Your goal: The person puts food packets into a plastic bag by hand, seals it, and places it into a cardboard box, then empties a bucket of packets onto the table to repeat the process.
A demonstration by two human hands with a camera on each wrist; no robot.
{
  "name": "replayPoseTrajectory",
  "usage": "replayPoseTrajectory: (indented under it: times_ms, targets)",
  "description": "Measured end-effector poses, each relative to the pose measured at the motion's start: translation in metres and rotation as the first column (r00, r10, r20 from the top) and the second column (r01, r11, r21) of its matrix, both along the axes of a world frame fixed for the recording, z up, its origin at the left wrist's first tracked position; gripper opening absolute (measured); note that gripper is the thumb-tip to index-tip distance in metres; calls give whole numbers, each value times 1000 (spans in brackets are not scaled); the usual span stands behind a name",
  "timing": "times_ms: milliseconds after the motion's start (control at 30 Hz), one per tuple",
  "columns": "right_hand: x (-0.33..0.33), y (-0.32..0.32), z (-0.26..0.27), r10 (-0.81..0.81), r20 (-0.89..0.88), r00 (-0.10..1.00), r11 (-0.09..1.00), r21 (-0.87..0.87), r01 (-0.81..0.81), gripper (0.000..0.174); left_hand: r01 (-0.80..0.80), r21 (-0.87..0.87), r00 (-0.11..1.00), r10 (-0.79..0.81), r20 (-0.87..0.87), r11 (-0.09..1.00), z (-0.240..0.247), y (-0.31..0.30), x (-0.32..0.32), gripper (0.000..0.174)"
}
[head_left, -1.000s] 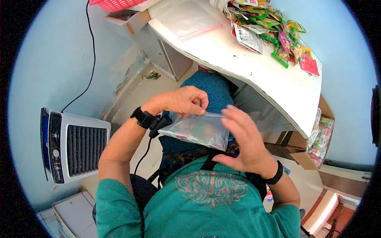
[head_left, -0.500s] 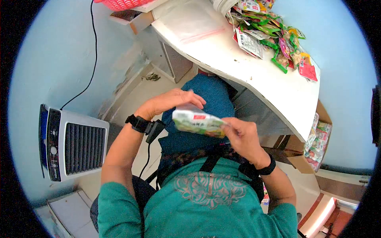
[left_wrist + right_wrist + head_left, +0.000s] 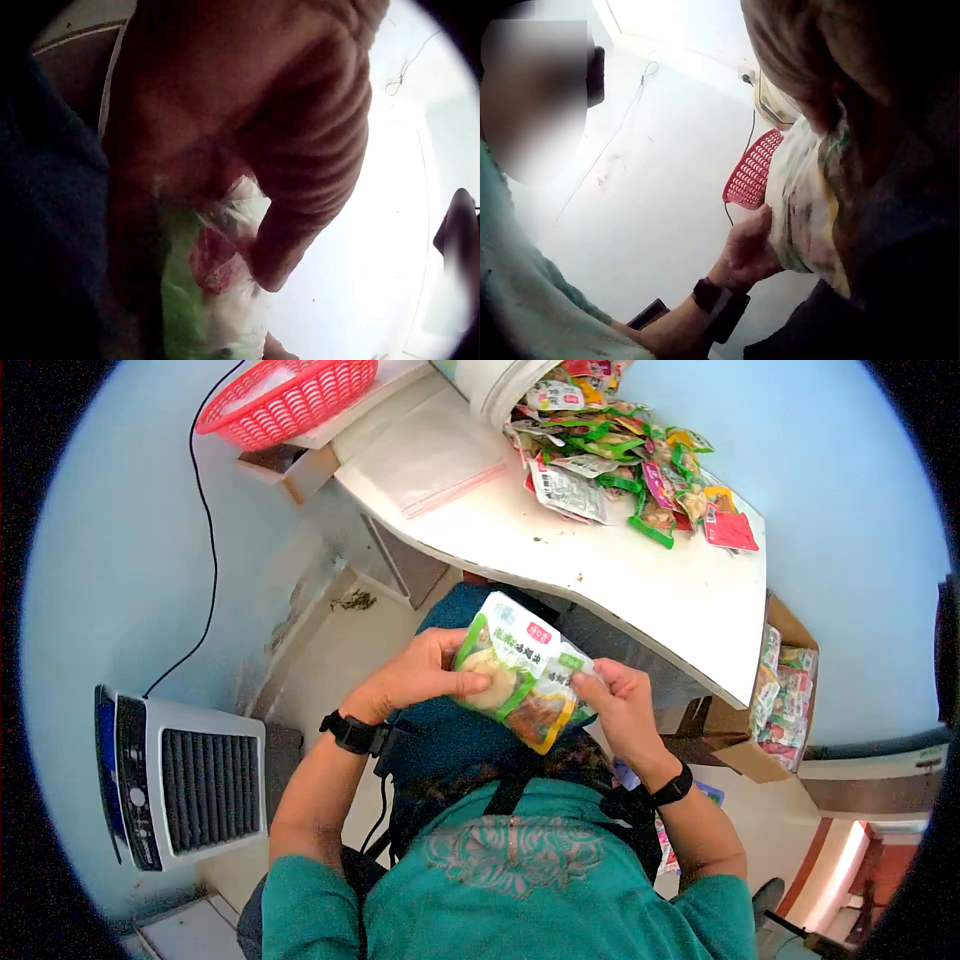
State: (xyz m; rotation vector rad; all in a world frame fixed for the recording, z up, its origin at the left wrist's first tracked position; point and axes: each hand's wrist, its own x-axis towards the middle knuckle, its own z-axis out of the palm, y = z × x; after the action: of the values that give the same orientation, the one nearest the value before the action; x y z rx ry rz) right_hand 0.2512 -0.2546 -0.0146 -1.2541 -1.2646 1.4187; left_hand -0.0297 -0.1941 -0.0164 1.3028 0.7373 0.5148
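Over the lap in the head view, both hands hold a clear plastic bag of snack packets (image 3: 518, 665), its white, green and yellow printed faces turned up. My left hand (image 3: 418, 672) grips the bag's left side, thumb lying over the front. On the opposite edge, my right hand (image 3: 622, 705) pinches with the thumb on top. The left wrist view has the green and white packets (image 3: 214, 307) close below the left thumb. From the right wrist, the bag (image 3: 802, 206) spans between the two hands; the right hand's fingers are partly in shadow.
A white table (image 3: 640, 595) bears a heap of snack packets (image 3: 620, 450) spilling from a white bucket (image 3: 500, 395), beside flat clear bags (image 3: 425, 465). Further left sits a red basket (image 3: 290, 400). An air cooler (image 3: 205, 785) and a carton of packets (image 3: 785, 695) flank the person.
The bag has turned from its clear side to its printed faces and tilted upright. The left hand now grips its left side, and the right hand pinches the right edge. The head view shifted.
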Motion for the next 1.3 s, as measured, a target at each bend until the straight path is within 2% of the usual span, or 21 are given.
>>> replayPoseTrajectory:
  times_ms: [67, 100, 167, 200, 233, 267, 333, 367, 467, 500, 567, 700, 767, 867, 933, 1000, 1033, 1067, 1133, 1200, 1300]
  targets:
    - [6, -4, 10, 67, 5, 998, 997, -34, -66, 21, -9, -39, 999, 7, -46, 999, 17, -5, 7, 45]
    - [10, -5, 17, 114, -3, 993, 992, -46, -114, 24, 12, -22, 991, -14, -130, 1000, 17, -4, 7, 41]
    - [21, -7, 24, 167, -69, 984, 984, -59, -171, 38, 49, 16, 994, -47, -97, 999, 23, -8, 12, 39]
    - [31, -5, 25, 261, -56, 964, 951, -159, -266, 44, 86, 36, 993, -83, -79, 996, 28, -10, 16, 38]
    - [37, -4, 24, 298, -49, 953, 939, -163, -302, 47, 102, 19, 990, -100, -96, 995, 30, -12, 20, 37]
    - [37, -3, 19, 326, -38, 945, 932, -157, -328, 51, 127, 14, 986, -125, -114, 992, 30, -10, 24, 37]
    - [37, -6, 10, 378, -49, 925, 926, 23, -377, 54, 192, 102, 977, -180, -116, 976, 31, -9, 36, 38]
    - [40, -5, 5, 434, 1, 901, 896, 110, -431, 47, 226, 66, 967, -216, -137, 972, 35, -7, 41, 38]
    - [47, -13, 2, 439, -144, 887, 898, 76, -433, 39, 192, 49, 970, -182, -159, 980, 39, -7, 63, 42]
    - [53, -17, 5, 421, -154, 894, 898, -68, -434, 32, 223, 39, 966, -216, -146, 974, 36, -5, 67, 41]
    - [64, -26, 9, 365, -226, 903, 924, -35, -382, 31, 290, 37, 949, -282, -141, 956, 41, -1, 80, 39]
    - [88, -41, 7, 202, -314, 928, 974, -39, -225, 29, 341, 84, 938, -333, -95, 936, 48, 6, 116, 47]
    - [107, -50, 13, 130, -268, 954, 988, -40, -146, 28, 357, 78, 934, -354, -46, 931, 43, 10, 135, 51]
    - [148, -65, 27, -46, -218, 975, 997, -78, 30, 25, 303, 161, 950, -311, 25, 939, 45, 12, 170, 71]
    - [177, -77, 33, -220, -204, 954, 974, -94, 205, 25, 274, 138, 961, -277, 2, 952, 45, 15, 185, 63]
    - [206, -90, 37, -446, -274, 852, 893, -74, 443, 23, 245, 175, 967, -253, 26, 954, 44, 17, 205, 55]
    - [225, -95, 38, -519, -277, 808, 849, -61, 525, 22, 198, 215, 979, -204, 4, 956, 40, 17, 213, 38]
    - [246, -101, 37, -588, -281, 758, 798, -48, 601, 21, 173, 282, 985, -170, -36, 944, 39, 18, 220, 34]
    - [296, -115, 28, -736, -179, 653, 661, 18, 750, 20, 130, 414, 990, -93, -109, 901, 36, 22, 233, 26]
    - [333, -123, 30, -764, -189, 617, 612, 93, 785, 18, 27, 527, 998, 9, -67, 849, 28, 29, 245, 21]
    - [399, -132, 15, -860, 0, 510, 493, 254, 832, 17, -36, 638, 997, 76, -34, 769, 20, 42, 261, 18]
